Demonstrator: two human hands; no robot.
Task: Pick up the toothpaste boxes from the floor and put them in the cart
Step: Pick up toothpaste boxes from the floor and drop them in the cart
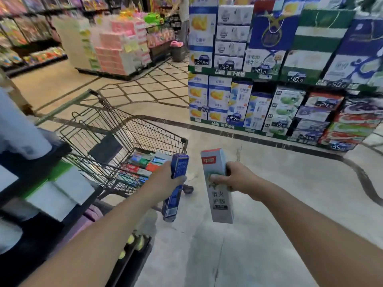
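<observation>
Blue toothpaste box (175, 186): lower centre of the head view, upright, gripped around its middle by the left hand (163, 181), just beside the cart's near right corner.
White toothpaste box (217, 186): right of centre, red-topped, clasped by the right hand (235, 179), over bare floor (290, 183).
Wire cart (124, 129): centre left, several toothpaste boxes (143, 164) lying inside.
Boxed-goods display (279, 69): upper right, price tags.
</observation>
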